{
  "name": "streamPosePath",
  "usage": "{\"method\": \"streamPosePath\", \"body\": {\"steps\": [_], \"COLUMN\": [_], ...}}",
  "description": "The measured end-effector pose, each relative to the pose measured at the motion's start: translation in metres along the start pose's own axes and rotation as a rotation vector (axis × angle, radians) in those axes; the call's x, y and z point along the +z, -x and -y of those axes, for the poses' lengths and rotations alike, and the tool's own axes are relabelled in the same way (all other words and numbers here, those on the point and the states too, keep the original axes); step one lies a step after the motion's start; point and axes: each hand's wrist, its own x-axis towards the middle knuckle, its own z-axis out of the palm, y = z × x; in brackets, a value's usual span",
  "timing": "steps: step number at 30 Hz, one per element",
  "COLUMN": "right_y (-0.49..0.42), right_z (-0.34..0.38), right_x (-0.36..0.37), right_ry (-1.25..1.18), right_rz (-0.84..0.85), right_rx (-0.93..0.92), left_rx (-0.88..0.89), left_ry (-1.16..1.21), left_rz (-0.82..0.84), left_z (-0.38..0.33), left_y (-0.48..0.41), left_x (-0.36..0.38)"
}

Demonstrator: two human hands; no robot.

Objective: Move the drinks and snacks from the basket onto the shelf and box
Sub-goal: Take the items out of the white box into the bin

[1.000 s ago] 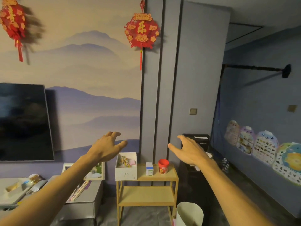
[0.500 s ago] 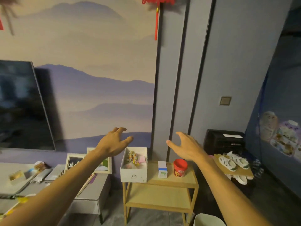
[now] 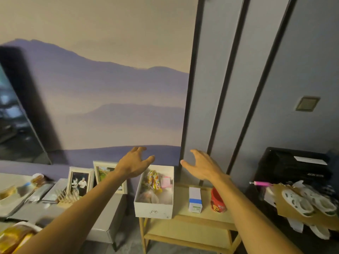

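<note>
A light wooden shelf point(image 3: 185, 228) stands below centre against the wall. On its top left sits a white open box point(image 3: 153, 208) with snack packets inside, among them a yellow one point(image 3: 154, 180) and a pink one point(image 3: 166, 182). Right of the box stand a white and blue carton point(image 3: 195, 199) and a red cup point(image 3: 217, 203). My left hand point(image 3: 134, 163) hovers above the box's far left corner, fingers spread, holding nothing. My right hand point(image 3: 203, 166) hovers above the carton, fingers relaxed and empty. Yellow packets point(image 3: 12, 237) show at the bottom left edge; no basket can be made out.
A grey cabinet point(image 3: 102, 217) left of the shelf carries two photo frames point(image 3: 80, 182), a wooden rack and trays. A dark screen point(image 3: 16, 116) hangs at far left. A black printer point(image 3: 293, 167) and white shoes on cardboard point(image 3: 310, 204) stand at the right.
The view has tilted down and come closer to the shelf. Both hands stay outstretched and empty, now nearer over the box and the carton.
</note>
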Motion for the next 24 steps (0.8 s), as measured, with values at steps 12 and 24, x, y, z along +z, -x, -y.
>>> {"method": "streamPosePath", "body": {"steps": [12, 24], "right_y": [-0.182, -0.275], "right_z": [-0.006, -0.056], "right_x": [0.167, 0.375], "right_ry": [-0.054, -0.116], "right_rz": [0.239, 0.301], "right_rx": [0.165, 0.27], "left_rx": [-0.224, -0.345], "left_ry": [0.207, 0.181], "left_rz": [0.244, 0.11], "left_z": [0.098, 0.184], "left_y": [-0.174, -0.243], "left_x": [0.141, 0.341]}}
